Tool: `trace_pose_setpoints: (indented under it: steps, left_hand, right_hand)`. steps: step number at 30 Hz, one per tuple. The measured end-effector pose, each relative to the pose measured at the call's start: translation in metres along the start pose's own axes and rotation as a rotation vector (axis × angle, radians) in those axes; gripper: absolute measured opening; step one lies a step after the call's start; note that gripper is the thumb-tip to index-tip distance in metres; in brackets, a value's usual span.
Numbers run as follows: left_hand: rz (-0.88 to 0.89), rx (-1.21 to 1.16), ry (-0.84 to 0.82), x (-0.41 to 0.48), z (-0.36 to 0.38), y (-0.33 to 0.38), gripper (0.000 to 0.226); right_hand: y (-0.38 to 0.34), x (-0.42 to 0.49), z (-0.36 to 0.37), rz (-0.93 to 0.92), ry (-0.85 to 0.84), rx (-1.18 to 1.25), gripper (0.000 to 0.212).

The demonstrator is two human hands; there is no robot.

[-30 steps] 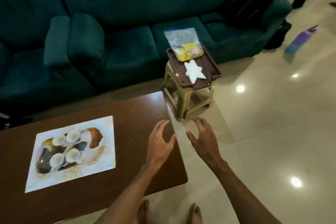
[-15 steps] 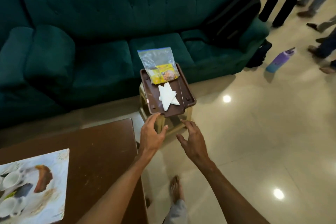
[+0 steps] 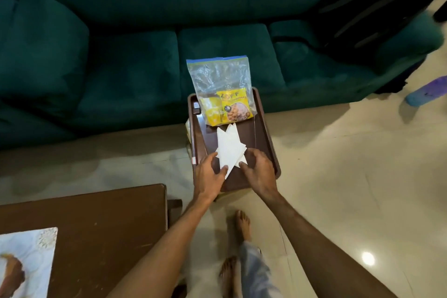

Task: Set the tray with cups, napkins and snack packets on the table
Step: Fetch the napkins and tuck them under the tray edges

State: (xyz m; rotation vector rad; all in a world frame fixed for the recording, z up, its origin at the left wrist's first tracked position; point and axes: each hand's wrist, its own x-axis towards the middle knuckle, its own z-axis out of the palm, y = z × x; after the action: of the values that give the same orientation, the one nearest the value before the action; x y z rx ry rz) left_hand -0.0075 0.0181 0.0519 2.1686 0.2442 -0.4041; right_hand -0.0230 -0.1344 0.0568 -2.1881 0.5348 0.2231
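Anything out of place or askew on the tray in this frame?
Two things. The zip bag holding the snack packets hangs past the far rim of the tray, toward the sofa. The napkins lie fanned into a ragged star, not squared.

Indoor light, dim overall. Source probably overhead: one round glare spot [image 3: 368,258] on the glossy floor tiles [image 3: 338,152]. Green sofa [image 3: 121,68] underexposed, seams barely legible. White napkins [image 3: 229,150] near clipping. Purple bottle [image 3: 428,91] at the right edge smeared. Wide-angle bending along the borders; centre sharp.
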Motion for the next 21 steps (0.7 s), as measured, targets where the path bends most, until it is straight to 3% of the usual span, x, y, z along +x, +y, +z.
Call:
trace_pose_setpoints:
  steps: [7,12,17,21]
  left_hand:
    - [-0.170,0.076,-0.003,0.097,0.060,-0.023,0.069]
    - [-0.241,0.231,0.024,0.120,0.081,-0.031,0.077]
    - [-0.311,0.076,0.070,0.129,0.095,-0.032,0.057]
    - [-0.425,-0.002,0.030,0.130,0.091,-0.034,0.034]
  right_hand:
    - [0.041,0.100,0.051,0.115,-0.089,-0.075,0.068]
    - [0.044,0.126,0.072,0.146,-0.078,-0.186,0.068]
    - [0.033,0.142,0.086,0.227,-0.105,-0.075,0.056]
    - [0.031,0.146,0.084,0.335,-0.136,0.078,0.028]
